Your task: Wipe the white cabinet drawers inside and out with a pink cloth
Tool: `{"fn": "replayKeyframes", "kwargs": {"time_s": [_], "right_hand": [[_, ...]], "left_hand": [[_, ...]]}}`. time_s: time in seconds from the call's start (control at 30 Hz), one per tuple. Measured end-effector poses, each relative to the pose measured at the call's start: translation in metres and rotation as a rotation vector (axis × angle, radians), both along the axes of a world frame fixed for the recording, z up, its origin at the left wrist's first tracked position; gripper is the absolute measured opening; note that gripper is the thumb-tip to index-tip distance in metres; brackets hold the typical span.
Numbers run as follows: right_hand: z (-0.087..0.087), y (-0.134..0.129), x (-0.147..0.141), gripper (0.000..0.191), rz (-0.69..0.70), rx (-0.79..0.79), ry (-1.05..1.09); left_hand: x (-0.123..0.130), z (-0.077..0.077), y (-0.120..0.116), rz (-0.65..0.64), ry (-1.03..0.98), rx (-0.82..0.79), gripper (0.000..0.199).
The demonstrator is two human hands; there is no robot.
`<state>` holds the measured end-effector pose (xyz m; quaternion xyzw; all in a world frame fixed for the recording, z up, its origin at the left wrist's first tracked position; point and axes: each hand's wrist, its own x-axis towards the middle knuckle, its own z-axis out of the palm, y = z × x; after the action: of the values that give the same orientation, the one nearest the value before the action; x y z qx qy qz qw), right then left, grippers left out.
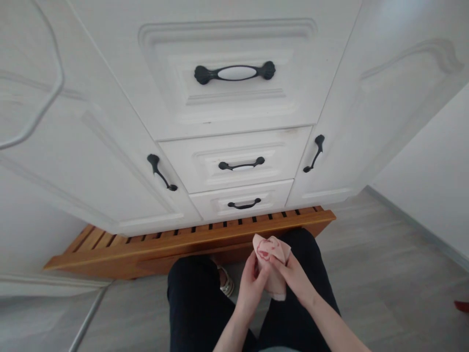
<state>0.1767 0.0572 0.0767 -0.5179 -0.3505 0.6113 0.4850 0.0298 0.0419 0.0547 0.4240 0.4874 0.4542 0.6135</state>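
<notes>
Between my two hands, above my lap, is a small pink cloth (277, 286) with a red pattern on its upper part. It is bunched and partly folded, and one end hangs down below my fingers. My left hand (252, 276) grips its left side, thumb toward the middle. From the right, my right hand (293, 275) pinches it with the thumb lying across the front near the red pattern. The fingers behind the cloth are hidden.
Ahead stands a white cabinet (172, 117) with drawers and doors bearing dark handles (234, 72). A slatted wooden bench (205, 237) runs along its foot. A pale curved tube (58, 73) is at upper left. A red object (461, 306) lies at the right edge.
</notes>
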Motion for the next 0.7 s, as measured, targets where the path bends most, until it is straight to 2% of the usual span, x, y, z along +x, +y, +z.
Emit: {"fn": "replayKeyframes", "kwargs": {"time_s": [0.1, 0.2, 0.3, 0.37, 0.43, 0.5, 0.53, 0.6, 0.7], "right_hand": [[0.007, -0.003, -0.005, 0.073, -0.025, 0.078, -0.026], [0.011, -0.005, -0.005, 0.070, -0.072, 0.063, -0.016], [0.013, -0.006, -0.002, 0.075, -0.128, -0.029, 0.058], [0.013, -0.009, 0.000, 0.073, -0.068, -0.110, 0.230], [0.011, -0.015, 0.000, 0.070, 0.093, -0.194, 0.447], [0.007, -0.022, 0.000, 0.073, 0.242, -0.271, 0.603], [0.005, -0.025, 0.000, 0.073, 0.266, -0.291, 0.645], [0.000, -0.028, -0.001, 0.069, 0.225, -0.284, 0.659], [-0.004, -0.022, -0.001, 0.058, 0.070, -0.245, 0.556]], "left_hand": [[-0.004, 0.008, -0.002, -0.025, -0.003, 0.028, 0.062], [-0.007, 0.011, -0.003, 0.005, 0.062, -0.004, 0.062], [-0.006, 0.017, -0.004, 0.033, -0.146, -0.138, 0.060], [-0.004, 0.022, -0.004, 0.044, -0.328, -0.204, 0.059], [-0.001, 0.025, -0.002, 0.051, -0.380, -0.205, 0.061], [0.001, 0.022, 0.001, 0.053, -0.310, -0.162, 0.065], [0.001, 0.018, 0.003, 0.052, -0.256, -0.143, 0.068], [0.002, 0.010, 0.007, 0.039, -0.147, -0.123, 0.070], [0.000, 0.004, 0.015, -0.035, 0.074, -0.069, 0.072]]}}
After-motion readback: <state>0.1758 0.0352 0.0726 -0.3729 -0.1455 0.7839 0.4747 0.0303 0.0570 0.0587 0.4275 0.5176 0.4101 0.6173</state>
